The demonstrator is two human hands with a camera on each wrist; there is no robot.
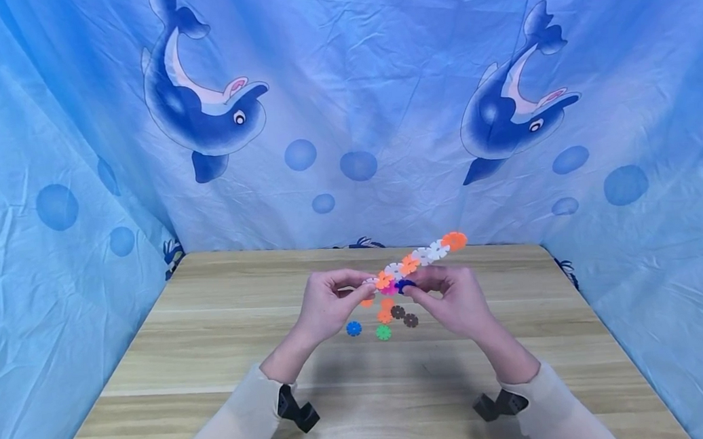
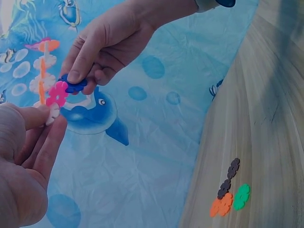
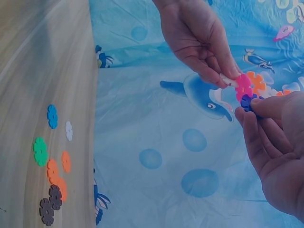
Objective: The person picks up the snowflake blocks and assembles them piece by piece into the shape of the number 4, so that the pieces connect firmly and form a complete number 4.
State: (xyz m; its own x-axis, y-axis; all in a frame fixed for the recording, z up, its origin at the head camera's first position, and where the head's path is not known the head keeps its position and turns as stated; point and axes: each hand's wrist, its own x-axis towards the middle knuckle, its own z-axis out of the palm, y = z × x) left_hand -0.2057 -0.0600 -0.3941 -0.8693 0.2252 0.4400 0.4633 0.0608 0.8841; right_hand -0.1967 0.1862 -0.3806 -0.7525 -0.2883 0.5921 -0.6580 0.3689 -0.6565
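Note:
Both hands are raised over the table around a chain of snowflake discs (image 1: 410,264), orange and white ones linked in a row that slants up to the right. At its near end my left hand (image 1: 327,306) pinches a white disc (image 2: 52,114) between thumb and fingers. My right hand (image 1: 460,305) pinches a dark blue disc (image 2: 73,84) by thumb and forefinger. Between the two hands, a pink disc (image 3: 244,87) meets both the white disc and the dark blue disc. The far end of the chain, an orange disc (image 1: 454,241), sticks out free.
Loose discs lie on the wooden table (image 1: 225,344) below the hands: a blue disc (image 1: 354,328), a green disc (image 1: 383,332), brown discs (image 1: 410,320), several orange discs (image 1: 385,316) and a white disc (image 3: 69,131). A dolphin-print curtain (image 1: 356,110) surrounds the table.

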